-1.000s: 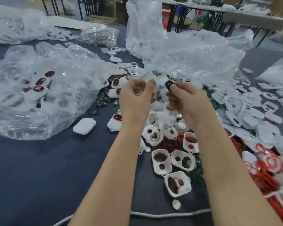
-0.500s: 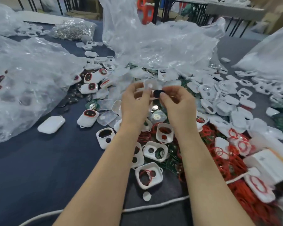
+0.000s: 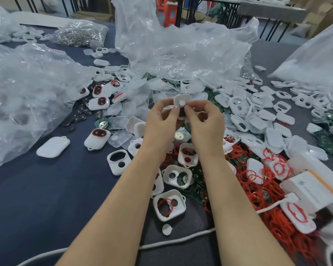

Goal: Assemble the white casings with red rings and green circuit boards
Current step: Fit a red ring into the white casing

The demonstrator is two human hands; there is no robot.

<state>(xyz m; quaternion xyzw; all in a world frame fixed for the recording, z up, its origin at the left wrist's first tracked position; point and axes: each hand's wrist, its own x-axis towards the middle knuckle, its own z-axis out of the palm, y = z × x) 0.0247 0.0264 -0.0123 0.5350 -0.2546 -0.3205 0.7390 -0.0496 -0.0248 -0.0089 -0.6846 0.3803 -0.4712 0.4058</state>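
Both hands meet above the middle of the table around one white casing (image 3: 181, 101). My left hand (image 3: 159, 125) grips its left side, and my right hand (image 3: 206, 127) pinches its right side, with a dark part showing between the thumbs. Under my wrists lie several empty white casings (image 3: 178, 176), one with a red ring (image 3: 166, 203) inside. A heap of loose red rings (image 3: 257, 189) spreads to the right. Green circuit boards (image 3: 329, 137) lie at the far right and under the casings.
Finished casings with dark red-rimmed windows (image 3: 97, 136) lie left of my hands. Crumpled clear plastic bags (image 3: 27, 93) cover the left and back (image 3: 181, 50). A white box (image 3: 311, 191) and a white cord (image 3: 161, 244) sit at the right and front.
My hands have come closer together on the casing, and the dark part now sits against it. The camera has swung right and down.
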